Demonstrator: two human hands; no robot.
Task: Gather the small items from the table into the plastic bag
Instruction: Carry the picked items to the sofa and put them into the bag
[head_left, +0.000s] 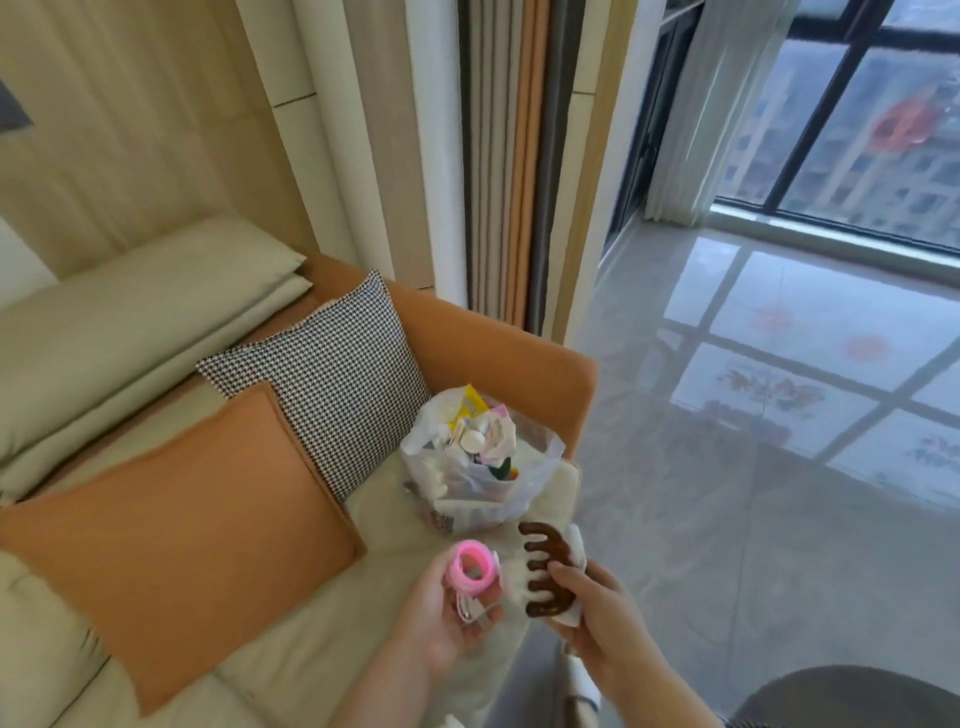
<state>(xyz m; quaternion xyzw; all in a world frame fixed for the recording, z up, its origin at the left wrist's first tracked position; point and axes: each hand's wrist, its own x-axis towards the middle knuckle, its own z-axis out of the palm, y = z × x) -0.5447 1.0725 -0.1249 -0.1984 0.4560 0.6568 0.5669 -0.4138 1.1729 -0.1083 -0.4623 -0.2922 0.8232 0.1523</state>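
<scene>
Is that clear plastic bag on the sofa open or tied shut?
Open. The clear plastic bag gapes at the top, its mouth spread wide, with small packets and bottles showing inside, heaped nearly to the rim. No knot is visible.

Thin translucent plastic bag (483, 467), glossy brown plastic hair claw (540, 571), matt cloth cushion (176, 525)
</scene>
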